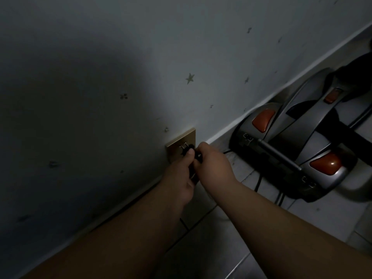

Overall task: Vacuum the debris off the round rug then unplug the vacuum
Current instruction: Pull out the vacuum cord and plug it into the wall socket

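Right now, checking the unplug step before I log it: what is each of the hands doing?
The left hand grips the black plug at the wall socket.
The right hand pinches the same plug.

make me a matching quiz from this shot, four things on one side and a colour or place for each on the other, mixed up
Things:
1. plug
2. outlet plate
3. vacuum
4. star sticker

Descriptions:
A. grey with orange parts
B. brass coloured
C. black, held by the left hand and right hand
D. highest of the four in the picture

Pairs: 1-C, 2-B, 3-A, 4-D
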Action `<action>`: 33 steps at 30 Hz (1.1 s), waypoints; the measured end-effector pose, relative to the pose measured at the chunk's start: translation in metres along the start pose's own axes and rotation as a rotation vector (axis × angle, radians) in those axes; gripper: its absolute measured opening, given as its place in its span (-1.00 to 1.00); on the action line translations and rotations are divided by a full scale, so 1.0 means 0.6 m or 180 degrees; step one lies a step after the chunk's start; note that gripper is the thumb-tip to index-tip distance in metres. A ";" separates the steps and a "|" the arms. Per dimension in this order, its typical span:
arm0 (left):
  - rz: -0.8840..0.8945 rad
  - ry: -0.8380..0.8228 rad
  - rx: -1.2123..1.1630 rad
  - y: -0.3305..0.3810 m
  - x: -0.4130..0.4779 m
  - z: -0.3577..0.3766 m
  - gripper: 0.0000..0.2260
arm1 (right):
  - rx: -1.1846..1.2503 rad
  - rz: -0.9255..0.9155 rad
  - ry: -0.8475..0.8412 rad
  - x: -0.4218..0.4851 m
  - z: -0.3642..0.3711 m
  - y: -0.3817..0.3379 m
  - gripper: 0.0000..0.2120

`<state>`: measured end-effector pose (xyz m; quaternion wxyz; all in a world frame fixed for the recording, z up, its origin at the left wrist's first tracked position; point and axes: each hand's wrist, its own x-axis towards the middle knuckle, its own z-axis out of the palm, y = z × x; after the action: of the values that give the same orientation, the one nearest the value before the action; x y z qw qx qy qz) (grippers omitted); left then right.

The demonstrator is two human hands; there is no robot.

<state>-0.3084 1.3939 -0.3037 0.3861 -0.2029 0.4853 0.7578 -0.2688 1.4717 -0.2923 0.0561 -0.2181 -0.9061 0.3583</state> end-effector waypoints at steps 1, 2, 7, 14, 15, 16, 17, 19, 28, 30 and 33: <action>-0.0018 0.0008 -0.0017 0.001 -0.003 -0.001 -0.81 | -0.0014 0.0005 -0.0008 -0.001 -0.001 -0.002 -0.86; -0.0030 -0.0001 -0.0031 0.003 -0.005 0.000 -0.80 | -0.0025 0.0001 -0.0007 -0.001 -0.002 -0.003 -0.86; -0.0019 0.0131 0.0087 0.016 -0.007 0.002 -0.71 | -0.0154 -0.0030 0.0010 0.007 -0.007 -0.015 -0.87; -0.0067 0.0363 0.0183 0.017 -0.002 0.005 -0.67 | -0.0258 -0.0048 0.0149 0.004 -0.003 -0.018 -0.85; -0.0083 0.0383 0.0143 0.019 -0.001 0.005 -0.68 | -0.0276 -0.0055 0.0172 0.004 -0.003 -0.019 -0.85; -0.0105 0.0395 0.0102 0.019 0.001 0.005 -0.69 | -0.0282 -0.0055 0.0182 0.005 -0.002 -0.019 -0.86; -0.0128 0.0397 0.0101 0.021 0.001 0.005 -0.70 | -0.0281 -0.0060 0.0195 0.005 -0.001 -0.020 -0.86; -0.0126 0.0373 0.0217 0.022 0.003 0.006 -0.72 | -0.0269 -0.0109 0.0245 0.004 0.001 -0.020 -0.87; 0.0044 0.0316 0.0300 0.036 0.001 0.015 -0.66 | -0.0327 -0.0341 0.0331 0.019 0.008 -0.017 -0.81; 0.0073 0.0457 0.0436 0.044 -0.001 0.016 -0.65 | -0.0306 -0.0361 0.0301 0.026 0.011 -0.019 -0.81; 0.0081 0.0478 0.0483 0.043 0.001 0.012 -0.71 | -0.0299 -0.0348 0.0320 0.024 0.013 -0.016 -0.82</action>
<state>-0.3286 1.3944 -0.2857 0.3532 -0.2232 0.5714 0.7064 -0.2873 1.4666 -0.2923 0.1107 -0.1884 -0.9285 0.3003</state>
